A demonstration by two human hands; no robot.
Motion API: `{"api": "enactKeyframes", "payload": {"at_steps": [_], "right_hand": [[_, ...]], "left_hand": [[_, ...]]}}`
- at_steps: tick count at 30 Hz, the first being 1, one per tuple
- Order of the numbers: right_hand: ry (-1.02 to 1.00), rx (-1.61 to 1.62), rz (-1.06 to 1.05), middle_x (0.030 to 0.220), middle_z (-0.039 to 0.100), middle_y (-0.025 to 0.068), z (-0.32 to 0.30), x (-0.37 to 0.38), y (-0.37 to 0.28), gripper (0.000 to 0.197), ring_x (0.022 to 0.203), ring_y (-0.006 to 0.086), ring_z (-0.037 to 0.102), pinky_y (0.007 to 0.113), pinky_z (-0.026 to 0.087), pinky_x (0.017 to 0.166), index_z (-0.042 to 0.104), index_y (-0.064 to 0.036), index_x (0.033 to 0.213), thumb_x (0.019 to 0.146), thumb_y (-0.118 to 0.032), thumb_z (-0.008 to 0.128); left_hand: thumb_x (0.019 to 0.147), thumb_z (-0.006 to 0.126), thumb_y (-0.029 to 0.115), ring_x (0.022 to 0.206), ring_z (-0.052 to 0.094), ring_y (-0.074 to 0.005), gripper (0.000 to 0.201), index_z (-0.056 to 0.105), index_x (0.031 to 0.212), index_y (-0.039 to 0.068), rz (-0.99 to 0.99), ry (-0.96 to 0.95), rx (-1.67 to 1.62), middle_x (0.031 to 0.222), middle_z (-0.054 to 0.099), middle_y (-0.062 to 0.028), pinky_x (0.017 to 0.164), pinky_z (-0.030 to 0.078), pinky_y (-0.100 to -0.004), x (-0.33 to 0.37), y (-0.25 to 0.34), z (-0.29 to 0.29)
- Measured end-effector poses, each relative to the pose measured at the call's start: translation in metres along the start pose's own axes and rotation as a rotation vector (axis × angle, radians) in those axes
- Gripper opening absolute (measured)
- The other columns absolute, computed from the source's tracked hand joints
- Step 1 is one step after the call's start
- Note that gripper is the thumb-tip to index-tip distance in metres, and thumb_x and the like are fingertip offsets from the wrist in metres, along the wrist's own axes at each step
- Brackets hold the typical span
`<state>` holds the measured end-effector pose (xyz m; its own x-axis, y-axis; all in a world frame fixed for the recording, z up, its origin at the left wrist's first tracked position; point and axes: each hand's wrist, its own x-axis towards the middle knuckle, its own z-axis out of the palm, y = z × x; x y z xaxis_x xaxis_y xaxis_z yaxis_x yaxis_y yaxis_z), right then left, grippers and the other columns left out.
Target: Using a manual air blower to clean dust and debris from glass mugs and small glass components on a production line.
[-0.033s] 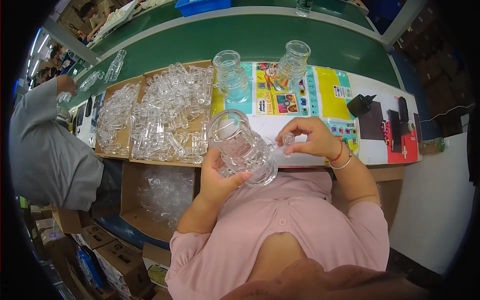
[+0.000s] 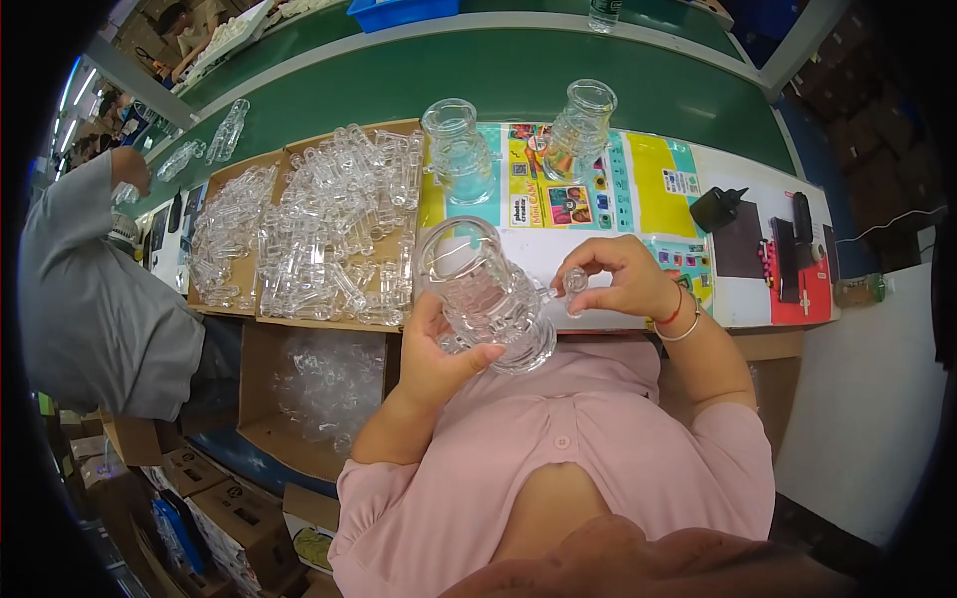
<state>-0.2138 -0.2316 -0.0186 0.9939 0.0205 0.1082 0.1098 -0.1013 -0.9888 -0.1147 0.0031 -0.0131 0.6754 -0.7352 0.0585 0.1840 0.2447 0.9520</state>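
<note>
Vessel (image 2: 486,296), glass, tilted | left hand (image 2: 437,356) clamped around it | right hand (image 2: 625,279) angled leftward, pinching small glass piece (image 2: 575,280)

White and black lettering (image 2: 520,210), square code (image 2: 519,169) on colourful sheet (image 2: 588,221); dark mark (image 2: 234,491) on carton (image 2: 251,518); bottle label (image 2: 603,15) illegible.

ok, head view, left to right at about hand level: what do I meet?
Co-worker's grey sleeve → smaller pile of clear pieces → larger pile of clear pieces → held clear vessel → right hand gripping a small clear piece → black bottle → slim black case.
</note>
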Motion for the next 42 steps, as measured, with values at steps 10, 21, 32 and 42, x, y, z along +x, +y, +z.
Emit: {"api": "enactKeyframes", "payload": {"at_steps": [10,21,32,42], "right_hand": [[0.067,-0.019,-0.049,0.081,0.063,0.0061,0.008,-0.028,-0.008,0.034,0.073,0.0093,0.06,0.023,0.05,0.07,0.061,0.0005,0.092,0.066,-0.014,0.077],[0.094,-0.15,-0.202,0.105,0.057,0.0171,0.014,-0.032,-0.035,0.06,0.1,0.0247,0.056,0.035,0.041,0.09,0.047,0.0035,0.11,0.077,-0.044,0.06],[-0.183,-0.138,-0.566,0.12,0.049,0.0227,0.061,-0.081,-0.047,0.052,0.115,0.0374,0.046,0.047,0.034,0.097,0.045,0.0031,0.12,0.094,-0.037,0.023],[0.189,-0.001,-0.083,0.115,0.05,0.0152,0.039,-0.019,-0.044,0.051,0.102,0.0259,0.053,0.035,0.044,0.087,0.038,0.0029,0.122,0.094,-0.039,0.032]], "left_hand": [[0.066,0.078,0.016,0.107,0.051,-0.0211,0.072,0.037,0.122,-0.002,0.014,-0.155,-0.01,0.116,0.051,-0.0123,0.091,0.041,-0.0335,-0.003,-0.003,0.019],[0.062,0.08,0.016,0.11,0.05,-0.021,0.076,0.039,0.123,-0.003,-0.087,-0.313,-0.09,0.119,0.051,-0.0126,0.093,0.04,-0.0346,-0.001,-0.007,0.02],[0.062,0.075,0.023,0.096,0.052,-0.0342,0.062,0.052,0.116,0.004,0.747,-0.714,0.435,0.112,0.05,-0.0158,0.082,0.043,-0.0409,-0.04,-0.012,0.043],[0.066,0.077,0.022,0.102,0.052,-0.0162,0.066,0.043,0.119,0.005,-0.197,-0.314,0.228,0.11,0.054,-0.0064,0.088,0.043,-0.0338,-0.005,-0.002,0.03]]}}
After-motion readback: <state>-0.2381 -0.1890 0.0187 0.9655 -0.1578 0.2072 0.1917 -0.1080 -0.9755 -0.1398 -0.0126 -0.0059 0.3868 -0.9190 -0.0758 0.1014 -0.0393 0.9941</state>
